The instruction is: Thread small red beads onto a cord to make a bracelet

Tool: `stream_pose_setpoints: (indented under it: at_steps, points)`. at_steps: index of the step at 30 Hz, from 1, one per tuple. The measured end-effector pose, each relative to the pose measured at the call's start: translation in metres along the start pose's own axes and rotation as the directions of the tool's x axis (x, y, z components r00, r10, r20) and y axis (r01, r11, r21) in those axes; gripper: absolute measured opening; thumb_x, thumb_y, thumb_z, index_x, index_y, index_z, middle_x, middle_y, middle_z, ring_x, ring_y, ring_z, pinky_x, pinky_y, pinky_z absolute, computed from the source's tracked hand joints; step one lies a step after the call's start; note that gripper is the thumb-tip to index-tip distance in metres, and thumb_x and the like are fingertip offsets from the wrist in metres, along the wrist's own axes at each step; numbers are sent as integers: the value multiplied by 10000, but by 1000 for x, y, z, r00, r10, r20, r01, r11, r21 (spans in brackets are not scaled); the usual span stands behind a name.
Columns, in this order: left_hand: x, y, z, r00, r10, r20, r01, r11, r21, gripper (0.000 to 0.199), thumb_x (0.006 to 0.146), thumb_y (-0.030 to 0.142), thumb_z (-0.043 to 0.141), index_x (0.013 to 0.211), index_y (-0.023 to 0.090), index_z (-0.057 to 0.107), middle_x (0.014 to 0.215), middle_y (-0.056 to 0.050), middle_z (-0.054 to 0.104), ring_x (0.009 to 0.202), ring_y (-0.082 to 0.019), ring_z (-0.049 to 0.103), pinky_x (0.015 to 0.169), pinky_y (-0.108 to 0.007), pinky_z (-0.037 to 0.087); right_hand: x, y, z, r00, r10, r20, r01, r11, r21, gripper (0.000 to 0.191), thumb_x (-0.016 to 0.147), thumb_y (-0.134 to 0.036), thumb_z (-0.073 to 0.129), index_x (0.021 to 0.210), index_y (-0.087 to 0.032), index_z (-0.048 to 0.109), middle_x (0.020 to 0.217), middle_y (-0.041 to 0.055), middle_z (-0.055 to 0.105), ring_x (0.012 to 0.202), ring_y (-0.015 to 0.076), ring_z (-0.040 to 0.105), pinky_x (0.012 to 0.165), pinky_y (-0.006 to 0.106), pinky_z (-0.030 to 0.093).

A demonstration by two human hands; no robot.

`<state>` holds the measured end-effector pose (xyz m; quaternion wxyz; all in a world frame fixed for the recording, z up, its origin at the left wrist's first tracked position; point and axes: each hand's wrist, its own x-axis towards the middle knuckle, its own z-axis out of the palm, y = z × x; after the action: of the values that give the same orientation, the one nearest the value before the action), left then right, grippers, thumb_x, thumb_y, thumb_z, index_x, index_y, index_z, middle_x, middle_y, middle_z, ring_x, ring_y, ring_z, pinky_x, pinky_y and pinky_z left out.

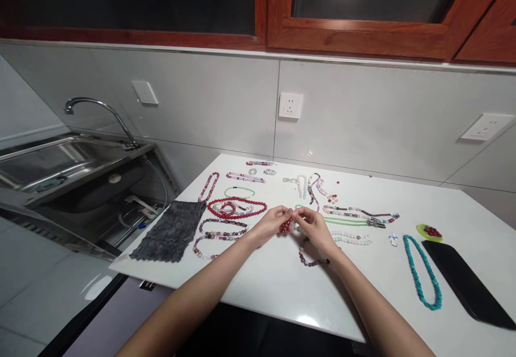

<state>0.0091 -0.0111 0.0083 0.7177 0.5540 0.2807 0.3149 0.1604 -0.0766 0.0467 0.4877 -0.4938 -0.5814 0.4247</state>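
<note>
My left hand (271, 225) and my right hand (311, 230) meet above the middle of a white tabletop (278, 292). Between their fingertips is a short strand of dark red beads (286, 226), partly hidden by my fingers. Just below my right hand lies a purple bead bracelet (313, 261), with a pale bead strand (350, 238) to its right. Left of my left hand are a large red bead necklace (242, 214) and a mixed bead strand (221, 233). Several more strands spread toward the back.
A turquoise bead necklace (423, 273), a green dish of red beads (429, 232) and a black flat pad (463, 284) sit at the right. A grey cloth (171, 232) lies at the left table edge, beyond which is a steel sink (48, 166) with a curved faucet (102, 104).
</note>
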Motion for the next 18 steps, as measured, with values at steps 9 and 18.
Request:
stream_pose_setpoints:
  at_steps: [9,18]
  points:
    - [-6,15,11,997,-5,73,17,985,-171,407,820,519,612,1000,154,613,993,-99,617,932,-184,605,822,-352,513,2,8,-3,996,-39,-85,39,999,3,331,870,-513,544,845,-189,610,811,32,617,726,157,541,677,283,429]
    - [-4,12,10,994,79,-77,-82,996,-30,375,725,443,739,946,154,647,975,-86,651,840,-161,634,749,-270,497,4,9,-6,989,-40,-142,32,998,-58,346,850,-511,567,841,-173,643,813,54,652,751,180,576,694,292,435]
